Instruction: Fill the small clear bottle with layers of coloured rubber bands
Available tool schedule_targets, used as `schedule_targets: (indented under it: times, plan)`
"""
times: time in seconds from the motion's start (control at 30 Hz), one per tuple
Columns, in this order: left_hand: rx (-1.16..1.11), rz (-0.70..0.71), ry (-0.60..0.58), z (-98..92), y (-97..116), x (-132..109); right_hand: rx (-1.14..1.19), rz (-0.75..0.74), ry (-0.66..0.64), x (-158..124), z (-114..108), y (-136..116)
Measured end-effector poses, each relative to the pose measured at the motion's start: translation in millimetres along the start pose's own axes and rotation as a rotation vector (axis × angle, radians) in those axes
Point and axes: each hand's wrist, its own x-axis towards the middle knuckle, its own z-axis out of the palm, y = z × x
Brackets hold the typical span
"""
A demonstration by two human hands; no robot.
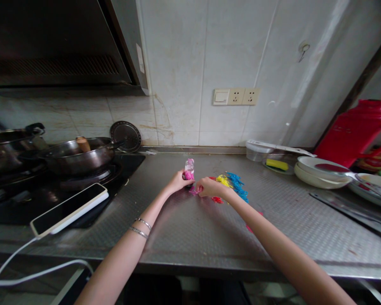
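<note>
My left hand (177,182) is wrapped round a small clear bottle (189,164) with bright pink shreds inside. The fingers hide part of the bottle, and I cannot tell whether it stands or lies. Close beside it, my right hand (208,187) has its fingers pinched together at a few loose pink shreds (193,191). Just beyond that hand lie red shreds (217,199), yellow shreds (224,180) and a larger heap of blue shreds (238,185) on the metal counter (178,237). Something pink-red (249,228) shows partly from under my right forearm.
On the left, a pan (79,156) sits on the black stove (127,169), with a cabled phone (70,207) at its edge. To the right are a plastic tub (257,151), stacked bowls (320,180), a knife (346,212) and a red thermos jug (352,131).
</note>
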Motion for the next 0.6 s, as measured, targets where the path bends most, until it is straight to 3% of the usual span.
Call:
schedule_targets:
  times: [0.13, 0.3, 0.43, 0.6]
  plan:
    - [0.001, -0.017, -0.002, -0.2, 2.4, -0.7, 0.010, -0.013, 0.041, -2.4, 2.8, 0.7]
    - [-0.010, -0.026, -0.011, -0.3, 4.9, -1.3, 0.190, -0.045, 0.130, -4.5, -5.9, 10.2]
    - [-0.006, -0.004, -0.005, 0.0, 4.0, -1.2, 0.301, -0.087, 0.201, -4.2, -30.8, 14.2]
    - [0.001, 0.012, 0.002, -0.4, 3.8, -1.8, 0.281, -0.101, 0.256, 5.8, -72.3, 11.9]
